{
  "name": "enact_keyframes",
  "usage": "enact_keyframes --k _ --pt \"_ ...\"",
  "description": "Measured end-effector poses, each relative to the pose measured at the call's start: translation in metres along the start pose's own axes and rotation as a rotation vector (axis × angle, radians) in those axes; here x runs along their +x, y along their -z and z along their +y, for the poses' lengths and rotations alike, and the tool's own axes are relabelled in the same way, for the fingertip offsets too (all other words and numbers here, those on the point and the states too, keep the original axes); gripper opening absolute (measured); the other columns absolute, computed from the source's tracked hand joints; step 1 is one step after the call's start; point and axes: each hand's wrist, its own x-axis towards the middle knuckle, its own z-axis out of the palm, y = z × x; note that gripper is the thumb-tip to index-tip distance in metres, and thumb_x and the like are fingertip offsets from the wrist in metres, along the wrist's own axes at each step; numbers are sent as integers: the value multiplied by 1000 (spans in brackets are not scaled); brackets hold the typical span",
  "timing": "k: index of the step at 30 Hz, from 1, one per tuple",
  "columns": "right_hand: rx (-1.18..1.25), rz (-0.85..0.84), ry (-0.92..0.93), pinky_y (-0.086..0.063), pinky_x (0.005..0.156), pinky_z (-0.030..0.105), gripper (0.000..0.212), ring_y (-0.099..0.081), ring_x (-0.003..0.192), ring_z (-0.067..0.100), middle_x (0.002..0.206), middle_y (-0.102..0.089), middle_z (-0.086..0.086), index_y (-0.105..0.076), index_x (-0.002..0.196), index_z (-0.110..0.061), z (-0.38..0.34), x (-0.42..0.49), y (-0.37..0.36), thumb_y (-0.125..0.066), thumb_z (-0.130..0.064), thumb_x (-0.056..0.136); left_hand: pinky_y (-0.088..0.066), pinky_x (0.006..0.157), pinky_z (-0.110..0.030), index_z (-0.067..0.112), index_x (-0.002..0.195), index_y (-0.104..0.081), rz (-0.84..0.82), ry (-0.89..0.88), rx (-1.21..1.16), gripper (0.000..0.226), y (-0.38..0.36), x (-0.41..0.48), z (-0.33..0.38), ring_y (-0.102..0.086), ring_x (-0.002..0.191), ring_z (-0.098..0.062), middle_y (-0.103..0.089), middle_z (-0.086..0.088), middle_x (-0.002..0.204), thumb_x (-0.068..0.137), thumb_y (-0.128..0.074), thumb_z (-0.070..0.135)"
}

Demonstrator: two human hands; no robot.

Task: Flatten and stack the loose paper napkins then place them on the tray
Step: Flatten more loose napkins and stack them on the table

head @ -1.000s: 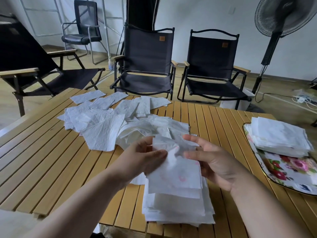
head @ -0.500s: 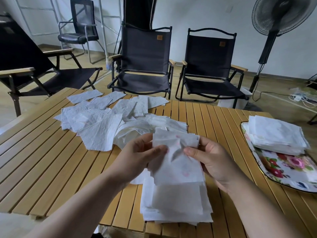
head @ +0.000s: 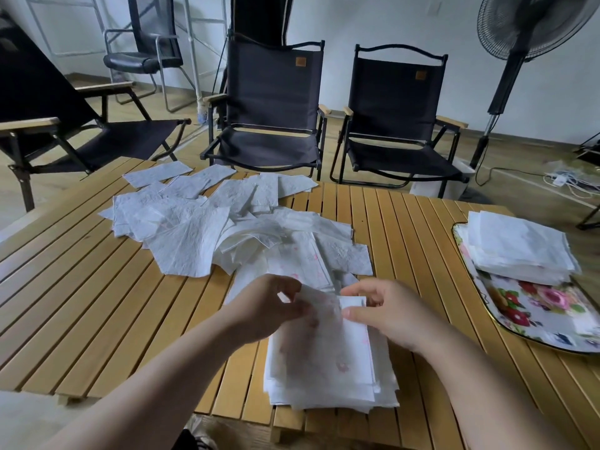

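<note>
A heap of loose white paper napkins (head: 207, 222) sprawls over the far left half of the slatted wooden table (head: 81, 303). Near the front edge lies a flat stack of napkins (head: 328, 375). My left hand (head: 269, 306) and my right hand (head: 386, 313) both pinch the far edge of one thin napkin (head: 324, 323), which lies down onto the top of that stack. At the right stands a floral tray (head: 539, 316) with another neat napkin stack (head: 519, 251) on its far end.
Two black folding chairs (head: 272, 105) stand just beyond the table, a third (head: 65, 125) at the left. A pedestal fan (head: 516, 43) and floor cables are at the back right. The table's front edge is close below the stack.
Both hands have lowered the held napkin from mid-air down onto the near stack. The view has tilted down a little.
</note>
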Motion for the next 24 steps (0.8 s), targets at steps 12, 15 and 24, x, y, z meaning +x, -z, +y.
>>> enact_keyframes --k 12,15,24 --pt "32 -36 157 -45 101 35 38 -52 119 -2 125 -58 -23 -69 112 -41 3 5 0 -85 -31 79 -45 72 -13 31 86 -75 61 -268 18 8 5 1 -1 -58 82 -6 -62 13 104 83 -75 39" --pt "125 -21 205 -52 96 44 13 -66 102 7 106 -71 -16 -75 84 -33 2 6 4 -86 -32 77 -41 69 -13 27 80 -68 78 -260 -14 29 8 1 -2 -56 77 -4 -63 13 90 78 -68 56" --pt "429 -212 10 -48 77 51 46 -70 91 43 104 -72 24 -70 97 -10 2 0 14 -84 -44 68 -33 50 -21 -7 98 -63 -251 -14 -308 46 16 -13 16 -47 53 -10 -56 -3 62 86 -74 35"
